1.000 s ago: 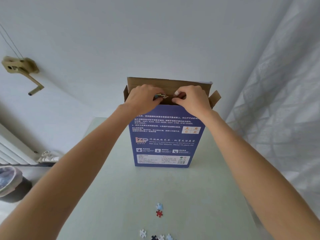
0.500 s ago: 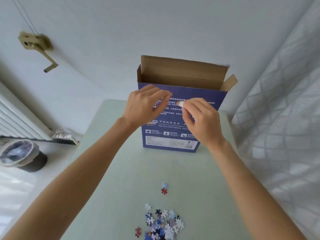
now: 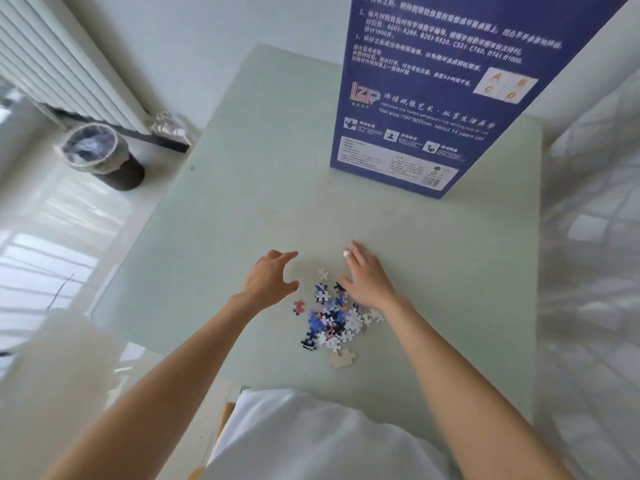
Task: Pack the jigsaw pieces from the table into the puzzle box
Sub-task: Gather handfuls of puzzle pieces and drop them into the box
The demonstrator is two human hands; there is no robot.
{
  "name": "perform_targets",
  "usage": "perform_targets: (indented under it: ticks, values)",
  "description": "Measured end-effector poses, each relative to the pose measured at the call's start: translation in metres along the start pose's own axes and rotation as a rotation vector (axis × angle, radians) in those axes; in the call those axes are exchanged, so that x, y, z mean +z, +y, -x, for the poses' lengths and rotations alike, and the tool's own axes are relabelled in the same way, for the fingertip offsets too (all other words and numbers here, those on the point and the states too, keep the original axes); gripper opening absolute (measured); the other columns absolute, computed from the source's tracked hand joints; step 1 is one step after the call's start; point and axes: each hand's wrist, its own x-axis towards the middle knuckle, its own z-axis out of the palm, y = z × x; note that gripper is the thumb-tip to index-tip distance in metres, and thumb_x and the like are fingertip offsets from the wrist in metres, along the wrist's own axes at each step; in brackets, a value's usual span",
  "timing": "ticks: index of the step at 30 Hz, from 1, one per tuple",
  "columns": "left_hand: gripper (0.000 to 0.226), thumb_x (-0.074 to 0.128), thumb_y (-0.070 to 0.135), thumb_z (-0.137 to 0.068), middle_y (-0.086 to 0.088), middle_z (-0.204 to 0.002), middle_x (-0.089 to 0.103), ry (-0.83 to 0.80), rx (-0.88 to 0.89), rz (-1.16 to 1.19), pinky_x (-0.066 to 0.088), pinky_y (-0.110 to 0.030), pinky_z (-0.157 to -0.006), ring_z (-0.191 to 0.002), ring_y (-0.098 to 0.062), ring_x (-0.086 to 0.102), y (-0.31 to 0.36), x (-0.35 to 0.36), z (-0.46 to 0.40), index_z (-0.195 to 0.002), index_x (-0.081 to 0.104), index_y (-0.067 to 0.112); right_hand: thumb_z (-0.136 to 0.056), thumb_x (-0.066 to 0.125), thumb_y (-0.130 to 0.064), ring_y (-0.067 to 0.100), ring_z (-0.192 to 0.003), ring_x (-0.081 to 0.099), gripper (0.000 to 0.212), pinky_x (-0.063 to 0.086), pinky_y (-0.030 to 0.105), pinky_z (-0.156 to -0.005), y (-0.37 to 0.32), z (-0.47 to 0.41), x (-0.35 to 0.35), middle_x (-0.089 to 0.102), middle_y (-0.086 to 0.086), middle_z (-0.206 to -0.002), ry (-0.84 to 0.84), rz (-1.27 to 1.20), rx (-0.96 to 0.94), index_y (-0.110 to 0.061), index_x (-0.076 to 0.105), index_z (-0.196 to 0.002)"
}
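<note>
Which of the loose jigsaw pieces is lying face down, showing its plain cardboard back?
The tan piece at the near end of the pile, closest to the person. The others show printed colours; it shows only bare beige cardboard.

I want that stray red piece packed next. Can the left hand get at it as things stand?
Probably yes. The red piece lies alone on the table, just beside the open left hand, with nothing lying between them.
</note>
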Motion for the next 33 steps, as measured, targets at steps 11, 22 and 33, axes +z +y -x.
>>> perform_targets:
  ticks: [11, 22, 33]
  values:
    - [0.124, 0.076, 0.065, -0.053, -0.004, -0.133, 0.026, -0.186, 0.202, -0.286, 0.044, -0.031, -0.092, -0.115, -0.02, 0.03, 0.004, 0.044, 0.028, -0.148, 0.008, 0.025, -0.074, 0.069, -0.05, 0.025, -0.141, 0.006, 0.091, 0.019, 0.045, -0.114, 0.009, 0.089, 0.03, 0.005, 0.001, -0.156, 0.13, -0.078, 0.013, -0.027, 0.018, -0.146]
    - [0.076, 0.078, 0.034, -0.071, 0.001, -0.13, 0.038, -0.067, 0.265, -0.08, 0.039, -0.027, -0.096, -0.114, -0.018, 0.038, -0.004, 0.055, 0.04, -0.137, 0.04, 0.034, -0.066, 0.079, -0.043, 0.023, -0.115, 0.031, 0.097, 0.033, 0.031, -0.102, -0.02, 0.085, 0.063, 0.032, 0.003, -0.137, 0.246, -0.19, 0.058, -0.021, 0.026, -0.144]
    - [0.054, 0.071, 0.005, -0.074, -0.007, -0.109, 0.057, 0.066, 0.167, 0.248, 0.051, -0.033, -0.084, -0.088, -0.023, 0.063, 0.001, 0.061, 0.034, -0.125, 0.056, 0.017, -0.068, 0.079, -0.035, 0.028, -0.117, 0.034, 0.086, 0.042, 0.037, -0.095, -0.026, 0.079, 0.054, 0.033, 0.009, -0.132, 0.299, -0.278, 0.175, -0.014, 0.035, -0.138]
